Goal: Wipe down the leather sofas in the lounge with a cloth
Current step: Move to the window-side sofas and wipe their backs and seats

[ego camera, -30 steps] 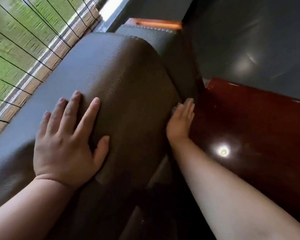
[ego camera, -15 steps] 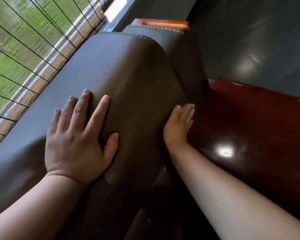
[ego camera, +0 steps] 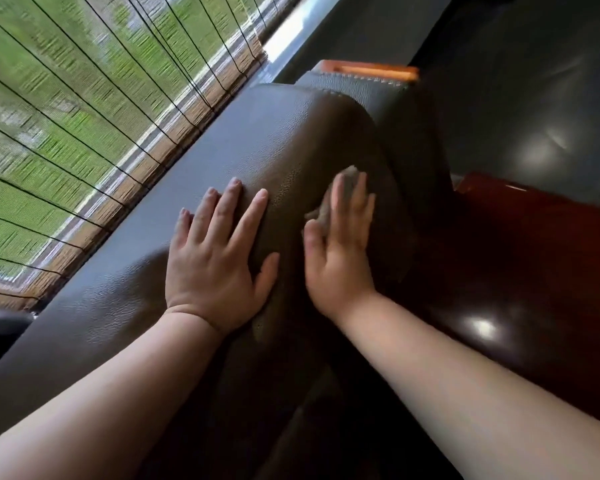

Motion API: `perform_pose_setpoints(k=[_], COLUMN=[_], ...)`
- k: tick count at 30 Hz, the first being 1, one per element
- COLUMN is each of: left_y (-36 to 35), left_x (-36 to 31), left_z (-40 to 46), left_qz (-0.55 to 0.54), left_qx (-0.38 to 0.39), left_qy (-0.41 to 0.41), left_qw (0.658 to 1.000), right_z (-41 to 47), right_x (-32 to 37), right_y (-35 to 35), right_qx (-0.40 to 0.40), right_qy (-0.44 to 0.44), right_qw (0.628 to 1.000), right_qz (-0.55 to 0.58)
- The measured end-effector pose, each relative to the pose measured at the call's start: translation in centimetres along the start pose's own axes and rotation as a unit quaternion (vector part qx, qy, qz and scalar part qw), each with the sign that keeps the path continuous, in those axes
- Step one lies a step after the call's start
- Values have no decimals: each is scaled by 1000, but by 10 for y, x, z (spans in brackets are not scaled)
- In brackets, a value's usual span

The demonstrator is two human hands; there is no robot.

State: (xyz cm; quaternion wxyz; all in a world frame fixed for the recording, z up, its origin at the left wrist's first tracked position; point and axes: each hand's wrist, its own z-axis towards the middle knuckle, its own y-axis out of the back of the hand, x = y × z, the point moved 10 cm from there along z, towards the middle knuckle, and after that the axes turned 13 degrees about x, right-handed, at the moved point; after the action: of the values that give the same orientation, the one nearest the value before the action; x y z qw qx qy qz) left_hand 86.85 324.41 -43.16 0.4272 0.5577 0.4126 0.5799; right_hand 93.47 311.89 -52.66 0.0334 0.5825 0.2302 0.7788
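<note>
The dark brown leather sofa backrest (ego camera: 291,143) runs diagonally from the lower left to the upper middle of the head view. My left hand (ego camera: 219,261) lies flat on its top ridge with fingers spread and straight. My right hand (ego camera: 340,251) presses flat on the front face of the backrest, fingers straight. A small grey-brown cloth (ego camera: 329,202) lies under the right hand; only bits of it show past the fingertips and beside the thumb. Both forearms reach in from the bottom edge.
A bamboo roller blind (ego camera: 84,116) covers the window behind the sofa on the left. A glossy red-brown wooden armrest or table (ego camera: 534,271) sits to the right. Another sofa's orange wooden trim (ego camera: 368,69) is at the far end, beside a dark floor (ego camera: 534,98).
My right hand has moved up from the gap beside the wooden surface onto the front of the backrest, pressing the cloth. The left hand stays flat on top; the view shifted.
</note>
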Motion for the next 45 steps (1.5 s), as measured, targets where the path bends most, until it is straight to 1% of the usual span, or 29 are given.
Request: perform_pose_setpoints(k=[2,4,5,6,7,9,10,11,12,15,16,17,22,25,26,27,29,30,31,33,35,36,38,39,40,42,43,44,45], left_y=[5,4,2,0,-3,-6,-7,-9,-10,-7,-7,-9,-8,-9,-9,-9,-9,-9,-8,-7,-9,-12,-15,-19,-26,-33,-34,-36,-36], left_x=[-1,2,3,3,2,4,3,4,5,8,8,7,3,3,4,4,4,4,2,2,22,41,87,102,110,114,114,113,114], left_z=[0,-3,-3,-3,-2,-3,-2,-1,-2,-1,0,-1,-2,1,1,-1,-5,-2,1,7,-17,-48,-128,-158,-175,-183,-178,-174,-174], left_qz=[-15,-23,-22,-22,-17,-3,0,0,-1,-14,-11,-5,-7,-3,-3,-7,-10,-11,-17,-52,-86,-79,-56,-63,-70,-70,-74,-76,-72], left_qx=[-8,-16,-19,-22,-24,-25,-23,-17,-13,-19,-19,-12,-15,-23,-22,-16,3,14,34,95,179,212,236,228,206,142,117,101,90], left_qy=[1,6,7,6,7,19,24,27,26,22,22,19,7,10,15,19,22,24,26,21,-12,-20,29,59,74,84,75,60,51], left_qw=[1000,1000,1000,1000,1000,1000,999,999,1000,999,1000,1000,1000,1000,1000,1000,1000,1000,999,994,980,974,970,970,973,984,988,990,992], right_z=[-23,-24,-19,-14,-13,-25,-33,-38,-44,-72,-79,-82,-101,-122,-122,-117,-107,-104,-106,-120,-143,-153,-159,-154,-149,-151,-160,-169,-178], right_x=[35,19,-4,-38,-75,-118,-114,-94,-62,32,36,24,-83,-98,-85,-61,-6,7,6,-31,-81,-94,-77,-50,-13,70,92,87,62], right_y=[-24,-17,-7,5,16,14,5,-7,-18,-50,-57,-59,-64,-74,-79,-83,-88,-88,-87,-83,-81,-81,-93,-100,-106,-124,-133,-137,-138], right_qx=[46,53,49,42,28,-14,-29,-35,-42,-19,-9,-7,-5,-20,-24,-24,-8,0,13,44,66,70,56,40,20,4,0,-8,-15], right_qy=[147,192,158,84,-11,-165,-205,-202,-153,95,132,135,-47,-211,-231,-202,-60,-9,8,-48,-168,-219,-263,-245,-193,-9,59,67,18], right_qw=[985,970,975,987,997,984,974,973,982,994,991,991,999,974,967,973,996,1000,1000,998,984,973,959,963,975,998,998,997,999], right_qz=[-77,-141,-148,-127,-71,65,97,109,106,44,24,11,-5,81,103,106,58,30,9,-12,3,30,87,103,108,68,38,22,31])
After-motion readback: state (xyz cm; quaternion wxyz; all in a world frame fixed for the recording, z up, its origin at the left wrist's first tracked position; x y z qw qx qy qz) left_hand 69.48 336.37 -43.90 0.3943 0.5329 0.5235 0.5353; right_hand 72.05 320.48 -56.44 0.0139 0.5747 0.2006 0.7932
